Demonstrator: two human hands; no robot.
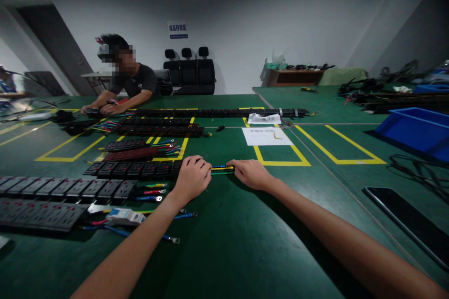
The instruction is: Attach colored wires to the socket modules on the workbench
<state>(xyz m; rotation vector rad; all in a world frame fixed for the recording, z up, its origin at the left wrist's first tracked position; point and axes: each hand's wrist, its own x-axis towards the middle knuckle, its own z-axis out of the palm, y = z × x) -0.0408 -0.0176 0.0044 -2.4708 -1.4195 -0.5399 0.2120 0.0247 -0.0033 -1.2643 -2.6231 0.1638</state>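
Observation:
My left hand is closed over the right end of a black socket strip lying on the green table. Blue, yellow and green wires run out from under that hand to the right. The fingers of my right hand pinch the far ends of these wires; the tips are hidden. Nearer me lie two larger socket strips, one with a grey-white breaker and lugged wires at its end.
Beyond my hands are more socket strips and a paper sheet. A co-worker handles parts across the table. To the right are a blue bin, black cables and a phone-like dark slab.

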